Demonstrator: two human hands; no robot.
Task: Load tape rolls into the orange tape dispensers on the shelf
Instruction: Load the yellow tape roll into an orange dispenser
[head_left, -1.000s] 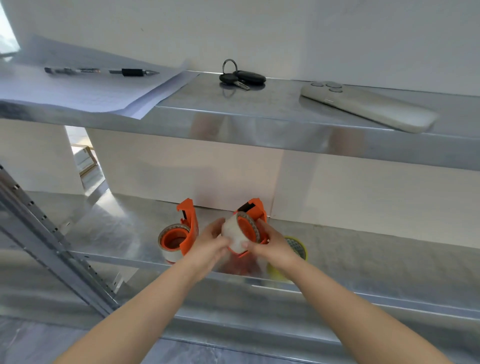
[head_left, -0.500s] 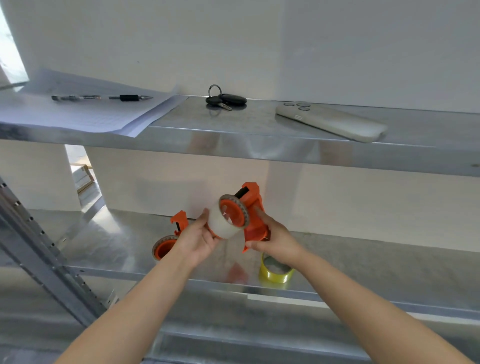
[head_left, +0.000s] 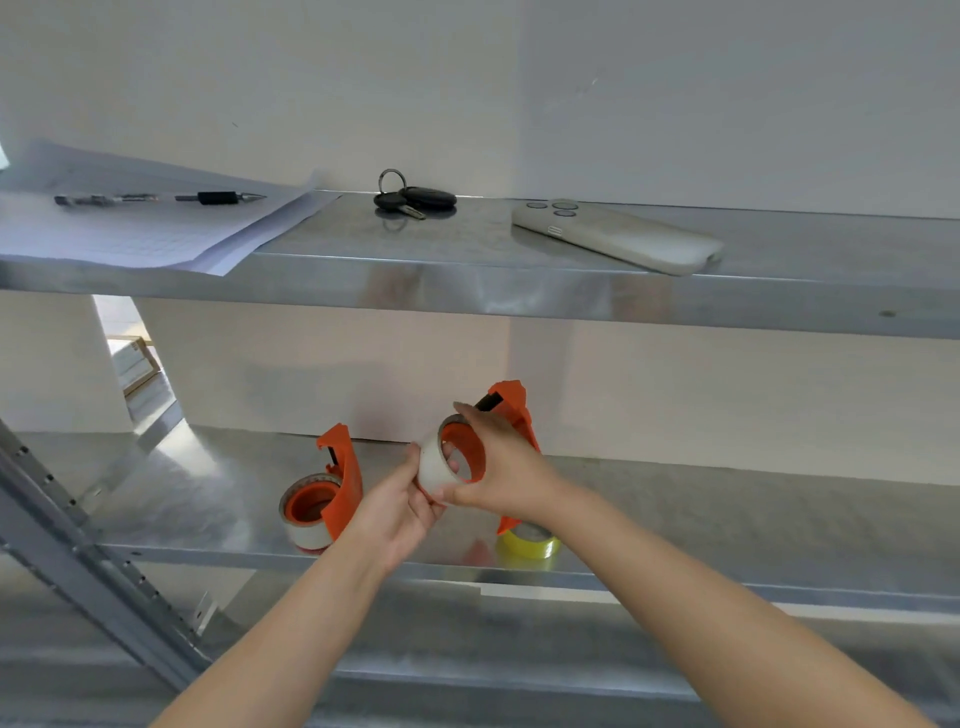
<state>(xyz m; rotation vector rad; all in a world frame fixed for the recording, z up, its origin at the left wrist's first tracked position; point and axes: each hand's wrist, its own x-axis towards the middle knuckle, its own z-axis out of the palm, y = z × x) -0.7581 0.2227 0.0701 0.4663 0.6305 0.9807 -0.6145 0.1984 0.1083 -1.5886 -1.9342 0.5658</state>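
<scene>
I hold an orange tape dispenser (head_left: 511, 415) above the lower metal shelf (head_left: 727, 525). A whitish tape roll (head_left: 431, 465) sits around its orange hub. My left hand (head_left: 402, 506) grips the roll from below and the left. My right hand (head_left: 501, 462) wraps the dispenser body, its fingers over the top of the roll. A second orange dispenser (head_left: 340, 475) with a clear tape roll (head_left: 306, 525) on it stands on the shelf to the left. A yellow tape roll (head_left: 530, 540) lies on the shelf under my right wrist, partly hidden.
The upper shelf (head_left: 467, 291) carries papers (head_left: 145, 228) with a pen (head_left: 156, 198), a bunch of keys (head_left: 413, 197) and a phone in a beige case (head_left: 618, 236). A slanted metal upright (head_left: 78, 561) runs along the left. A white wall stands behind the shelves.
My right hand has slid from beside the dispenser up over the top of the roll. The camera has tilted slightly, and the dispenser with its roll stays raised above the shelf.
</scene>
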